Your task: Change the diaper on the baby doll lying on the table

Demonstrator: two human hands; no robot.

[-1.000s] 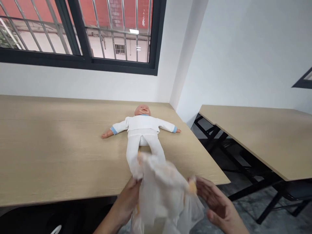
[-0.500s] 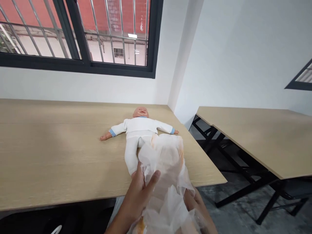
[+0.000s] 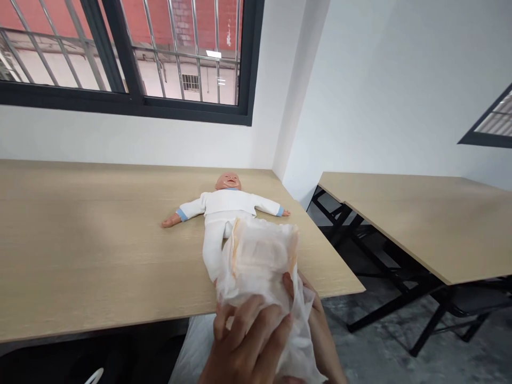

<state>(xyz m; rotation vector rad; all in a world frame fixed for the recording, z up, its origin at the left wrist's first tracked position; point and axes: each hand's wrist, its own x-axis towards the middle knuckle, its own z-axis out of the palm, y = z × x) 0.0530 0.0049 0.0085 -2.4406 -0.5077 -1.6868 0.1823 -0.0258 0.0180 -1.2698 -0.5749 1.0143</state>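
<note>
A white disposable diaper (image 3: 262, 253) with orange-edged sides is partly unfolded in front of me, its far end raised over the table edge. My right hand (image 3: 310, 304) grips its right side, thumb on the inner face and the other fingers hidden behind. Across the diaper's lower part lies my left hand (image 3: 250, 338), back upward, fingers spread and bent, touching the thin material. Beyond it, a baby doll (image 3: 230, 205) in a white suit with blue cuffs lies face up, arms stretched out. The diaper covers one of the doll's legs.
The doll rests on a light wooden table (image 3: 100, 240) against the wall, under a barred window (image 3: 180, 64). A second table (image 3: 424, 224) stands to the right across a gap, with a dark chair (image 3: 472, 301) below it.
My left hand has moved from the diaper's left edge onto its lower middle, its back now upward. The diaper's far end is spread wider and flatter. My right thumb now shows on the diaper.
</note>
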